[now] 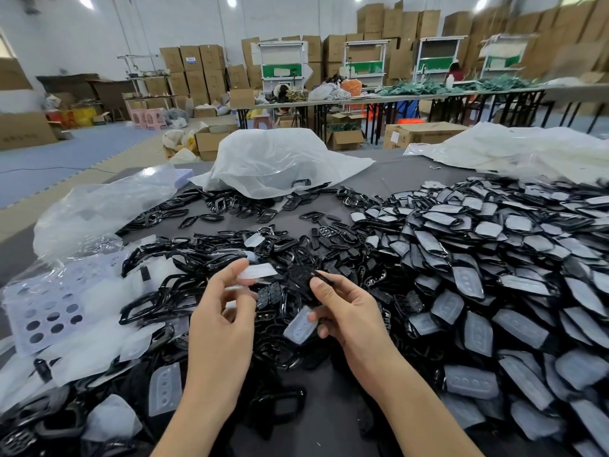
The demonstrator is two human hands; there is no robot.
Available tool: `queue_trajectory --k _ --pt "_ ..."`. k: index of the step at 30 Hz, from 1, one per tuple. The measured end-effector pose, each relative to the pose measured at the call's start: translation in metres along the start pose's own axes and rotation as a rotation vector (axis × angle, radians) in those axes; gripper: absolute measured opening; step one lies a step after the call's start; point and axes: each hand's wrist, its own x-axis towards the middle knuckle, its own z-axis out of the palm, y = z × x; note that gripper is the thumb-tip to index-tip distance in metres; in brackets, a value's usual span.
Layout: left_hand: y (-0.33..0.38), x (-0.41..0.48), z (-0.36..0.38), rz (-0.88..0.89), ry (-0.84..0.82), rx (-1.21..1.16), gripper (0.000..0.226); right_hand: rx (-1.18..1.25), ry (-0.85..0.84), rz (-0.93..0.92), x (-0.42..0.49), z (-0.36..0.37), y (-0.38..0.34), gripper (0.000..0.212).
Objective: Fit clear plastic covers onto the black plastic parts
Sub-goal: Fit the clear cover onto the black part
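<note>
Lower centre, left hand (220, 311): pinches clear cover (257, 271) at fingertips. Right hand (349, 313): grips black part (301, 279), just beside that cover; holds second clear cover (299, 327) beneath. Carton labels (191, 60), upper left: unreadable.

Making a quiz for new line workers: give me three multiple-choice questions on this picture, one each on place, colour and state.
1. Where is the pile of covered parts? A) person's right B) person's left C) on the floor
2. What colour is the table top? A) green B) dark grey C) yellow
3. The clear cover in the left hand is: A) snapped onto a part B) pinched, not yet fitted C) lying on the table
Answers: 1 A, it fills the table's right side; 2 B, bare grey shows by the white bag; 3 B, the right hand holds the black part beside it.
</note>
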Motion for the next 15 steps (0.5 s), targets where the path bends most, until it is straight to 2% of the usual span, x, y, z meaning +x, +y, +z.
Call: queue_trajectory --k 4,9,15 --pt "0.0073 -0.0021 0.0025 0.073 -0.086 0.048 0.014 0.029 0.092 -0.049 0.0033 -0.0012 0.0005 0.009" --pt "0.009 -0.0062 0.0068 -0.011 -0.274 -0.057 0.012 0.033 0.04 -0.041 0.0015 -0.0007 0.0015 0.013" --pt "0.0025 -0.0056 0.0087 -0.074 -0.146 -0.074 0.004 -0.082 -0.106 -0.045 -0.0059 0.0058 0.0048 0.014"
